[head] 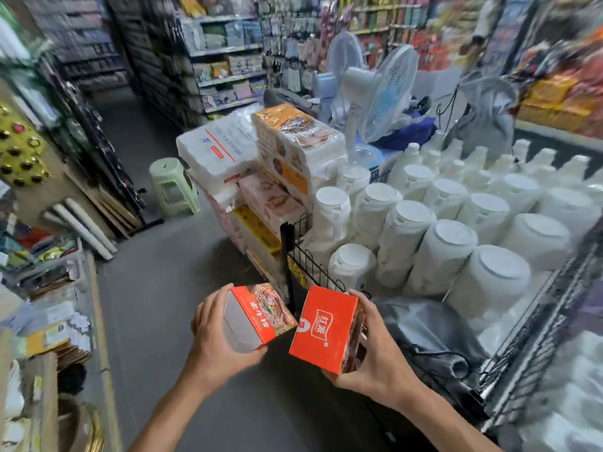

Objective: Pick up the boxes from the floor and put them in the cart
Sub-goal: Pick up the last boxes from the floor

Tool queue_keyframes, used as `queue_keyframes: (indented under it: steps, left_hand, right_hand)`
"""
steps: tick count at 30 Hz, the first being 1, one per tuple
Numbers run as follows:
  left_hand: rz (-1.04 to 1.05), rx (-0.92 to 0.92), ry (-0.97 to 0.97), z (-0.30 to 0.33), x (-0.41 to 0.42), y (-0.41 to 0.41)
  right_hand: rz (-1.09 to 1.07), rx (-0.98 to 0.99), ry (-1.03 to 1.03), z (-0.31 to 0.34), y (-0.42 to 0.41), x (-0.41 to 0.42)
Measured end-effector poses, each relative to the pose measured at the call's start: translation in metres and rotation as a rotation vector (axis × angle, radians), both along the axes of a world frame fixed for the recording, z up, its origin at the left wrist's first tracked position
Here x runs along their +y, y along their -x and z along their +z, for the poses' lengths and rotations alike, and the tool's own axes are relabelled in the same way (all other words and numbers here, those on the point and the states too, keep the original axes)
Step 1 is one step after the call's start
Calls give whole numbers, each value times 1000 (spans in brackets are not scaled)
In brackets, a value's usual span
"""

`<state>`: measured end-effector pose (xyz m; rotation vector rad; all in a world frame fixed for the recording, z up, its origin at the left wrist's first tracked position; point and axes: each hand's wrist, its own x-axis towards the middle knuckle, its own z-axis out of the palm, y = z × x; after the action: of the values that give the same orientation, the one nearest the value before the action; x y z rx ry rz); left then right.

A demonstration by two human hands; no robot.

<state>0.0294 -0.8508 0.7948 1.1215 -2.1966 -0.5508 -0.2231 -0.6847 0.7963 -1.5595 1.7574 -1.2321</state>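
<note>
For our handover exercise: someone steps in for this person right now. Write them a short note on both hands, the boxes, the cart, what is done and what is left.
Left hand: holds an orange cardboard box with a food picture.
Right hand: holds an orange cardboard box with a white logo.
Both boxes are off the floor, beside the black wire cart of white plastic jugs.
Done: pickup. Left: place both in the cart.

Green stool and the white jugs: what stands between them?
In the head view, stacked tissue packs stand between the green stool and the white jugs.
</note>
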Motion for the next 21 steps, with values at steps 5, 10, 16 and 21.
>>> queue_keyframes:
  steps: [5, 10, 16, 21]
  left_hand:
    - [-108, 58, 16, 14, -12, 36]
    - [-307, 73, 14, 15, -33, 79]
    - [-612, 72, -79, 9, -21, 144]
    - [-905, 72, -94, 2, 32, 192]
  right_hand:
    - [-131, 19, 11, 14, 10, 20]
    - [-346, 67, 1, 22, 10, 41]
    - [-644, 86, -56, 28, 2, 93]
    - [-940, -9, -34, 30, -26, 165]
